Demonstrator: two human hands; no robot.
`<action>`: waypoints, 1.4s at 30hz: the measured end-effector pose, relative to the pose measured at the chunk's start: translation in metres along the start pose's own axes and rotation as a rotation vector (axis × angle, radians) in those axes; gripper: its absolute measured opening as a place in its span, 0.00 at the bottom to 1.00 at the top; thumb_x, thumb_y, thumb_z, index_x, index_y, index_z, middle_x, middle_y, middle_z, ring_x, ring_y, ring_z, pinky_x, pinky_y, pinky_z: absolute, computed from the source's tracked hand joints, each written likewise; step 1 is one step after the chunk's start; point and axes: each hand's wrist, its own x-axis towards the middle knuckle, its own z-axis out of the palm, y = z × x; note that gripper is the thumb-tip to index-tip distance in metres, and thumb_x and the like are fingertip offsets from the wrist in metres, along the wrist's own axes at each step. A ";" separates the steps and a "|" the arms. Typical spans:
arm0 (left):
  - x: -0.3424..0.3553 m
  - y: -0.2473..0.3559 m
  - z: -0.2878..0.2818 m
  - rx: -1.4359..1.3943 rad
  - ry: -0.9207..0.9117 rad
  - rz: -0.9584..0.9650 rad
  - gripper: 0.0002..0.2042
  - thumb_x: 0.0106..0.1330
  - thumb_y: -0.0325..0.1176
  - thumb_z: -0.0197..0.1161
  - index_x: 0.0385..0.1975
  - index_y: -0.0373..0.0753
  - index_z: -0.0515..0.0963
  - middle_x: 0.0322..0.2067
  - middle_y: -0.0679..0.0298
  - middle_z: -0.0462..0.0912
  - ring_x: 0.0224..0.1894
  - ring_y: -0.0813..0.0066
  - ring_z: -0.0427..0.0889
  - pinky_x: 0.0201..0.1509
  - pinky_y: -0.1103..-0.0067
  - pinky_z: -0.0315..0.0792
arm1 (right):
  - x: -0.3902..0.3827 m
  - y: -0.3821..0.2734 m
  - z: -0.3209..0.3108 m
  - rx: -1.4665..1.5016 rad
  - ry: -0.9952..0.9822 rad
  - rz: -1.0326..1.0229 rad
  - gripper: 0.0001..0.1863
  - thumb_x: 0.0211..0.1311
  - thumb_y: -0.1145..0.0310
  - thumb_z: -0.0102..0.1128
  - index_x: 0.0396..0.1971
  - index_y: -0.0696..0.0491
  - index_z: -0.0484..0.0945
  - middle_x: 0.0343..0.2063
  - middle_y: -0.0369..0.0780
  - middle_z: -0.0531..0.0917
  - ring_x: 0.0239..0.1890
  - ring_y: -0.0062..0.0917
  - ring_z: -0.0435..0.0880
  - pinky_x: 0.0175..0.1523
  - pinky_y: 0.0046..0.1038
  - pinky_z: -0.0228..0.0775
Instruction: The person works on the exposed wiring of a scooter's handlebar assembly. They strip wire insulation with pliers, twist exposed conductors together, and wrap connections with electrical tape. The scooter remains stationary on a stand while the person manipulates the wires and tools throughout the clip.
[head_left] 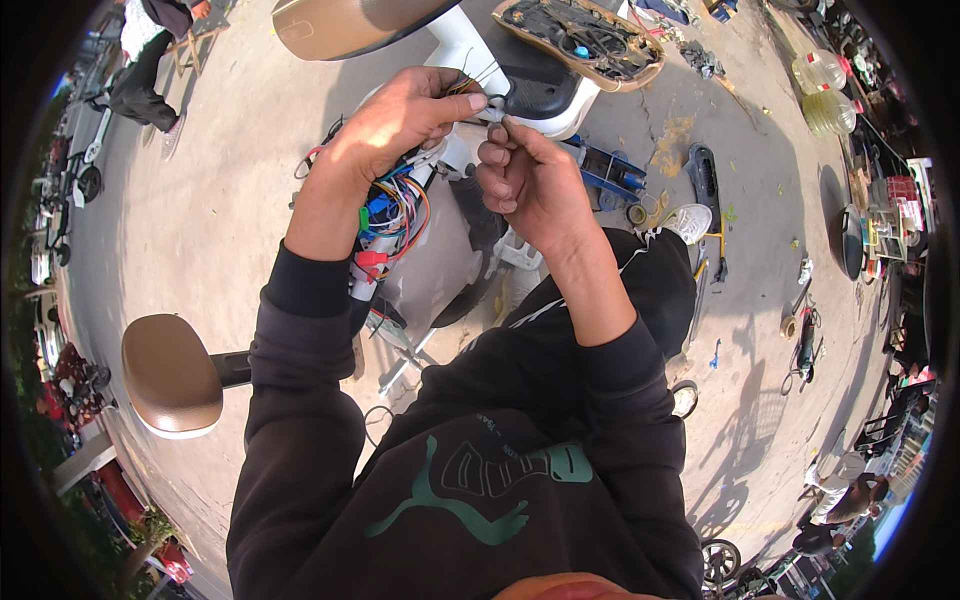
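My left hand (405, 115) is closed, thumb pressed to the fingers, with several thin wires (482, 72) fanning out above its fingertips. My right hand (535, 180) meets it, thumb and forefinger pinched on a small whitish piece (492, 115) whose kind I cannot make out. Its other fingers are curled. Below the left wrist hangs a bundle of coloured wires (410, 205) with a red connector (370, 258) and a green connector (363, 220). They lie along the white frame of a scooter (455, 150).
A brown seat (172, 375) juts out at left, and another (350, 22) at the top. An upturned brown-edged part (585, 42) rests on the scooter. Blue metal part (610, 175), tools (805, 345) and liquid-filled plastic jugs (828, 112) are to the right. Another person (145, 85) is at upper left.
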 end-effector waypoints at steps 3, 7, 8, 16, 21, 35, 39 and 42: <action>0.003 -0.005 -0.003 -0.019 0.007 0.022 0.15 0.66 0.38 0.70 0.40 0.31 0.81 0.21 0.73 0.70 0.21 0.87 0.64 0.25 0.84 0.58 | -0.006 0.003 0.001 -0.845 0.282 -0.449 0.14 0.71 0.57 0.60 0.43 0.54 0.79 0.27 0.34 0.78 0.27 0.23 0.82 0.24 0.22 0.66; 0.001 -0.005 -0.007 -0.022 0.008 0.021 0.15 0.66 0.39 0.70 0.40 0.31 0.81 0.20 0.73 0.70 0.21 0.86 0.64 0.25 0.84 0.58 | 0.004 0.007 0.006 -1.922 0.506 -1.411 0.11 0.57 0.67 0.69 0.39 0.52 0.81 0.27 0.35 0.77 0.29 0.28 0.83 0.26 0.27 0.72; 0.000 -0.004 -0.008 -0.029 0.016 0.026 0.15 0.66 0.39 0.70 0.40 0.31 0.81 0.20 0.73 0.70 0.21 0.86 0.64 0.25 0.84 0.58 | 0.006 0.007 0.007 -2.000 0.476 -1.473 0.11 0.56 0.68 0.70 0.38 0.52 0.81 0.27 0.35 0.77 0.30 0.27 0.84 0.27 0.27 0.73; -0.003 -0.008 -0.014 0.023 0.000 0.046 0.18 0.65 0.41 0.70 0.43 0.30 0.82 0.20 0.73 0.70 0.21 0.85 0.64 0.25 0.83 0.57 | 0.002 0.019 0.019 -1.201 0.347 -0.735 0.12 0.75 0.59 0.57 0.35 0.53 0.78 0.24 0.32 0.77 0.21 0.22 0.76 0.24 0.24 0.65; -0.004 -0.017 -0.015 0.032 -0.025 0.045 0.17 0.65 0.41 0.70 0.40 0.30 0.82 0.19 0.72 0.70 0.20 0.85 0.64 0.24 0.83 0.57 | -0.012 0.007 0.010 -0.774 0.209 -0.275 0.22 0.81 0.50 0.49 0.43 0.55 0.81 0.25 0.30 0.78 0.23 0.18 0.79 0.25 0.21 0.66; -0.015 -0.018 -0.020 0.069 -0.049 0.071 0.15 0.67 0.40 0.69 0.39 0.33 0.80 0.19 0.75 0.67 0.20 0.88 0.62 0.25 0.84 0.55 | -0.011 0.030 0.015 -1.287 0.343 -0.671 0.13 0.73 0.59 0.61 0.40 0.54 0.81 0.24 0.35 0.79 0.22 0.23 0.81 0.26 0.27 0.71; -0.040 -0.016 -0.033 0.044 -0.019 0.060 0.14 0.67 0.38 0.69 0.39 0.31 0.82 0.18 0.73 0.70 0.20 0.86 0.64 0.24 0.83 0.57 | -0.016 0.037 0.026 -1.624 0.342 -0.847 0.18 0.76 0.54 0.58 0.43 0.56 0.80 0.26 0.40 0.85 0.21 0.28 0.84 0.28 0.30 0.74; -0.085 0.017 -0.086 0.071 0.066 0.045 0.14 0.66 0.38 0.70 0.37 0.31 0.81 0.18 0.76 0.67 0.19 0.88 0.62 0.24 0.84 0.54 | -0.002 0.060 0.093 -2.080 0.399 -1.496 0.13 0.62 0.61 0.68 0.44 0.50 0.83 0.27 0.33 0.80 0.23 0.23 0.82 0.25 0.27 0.74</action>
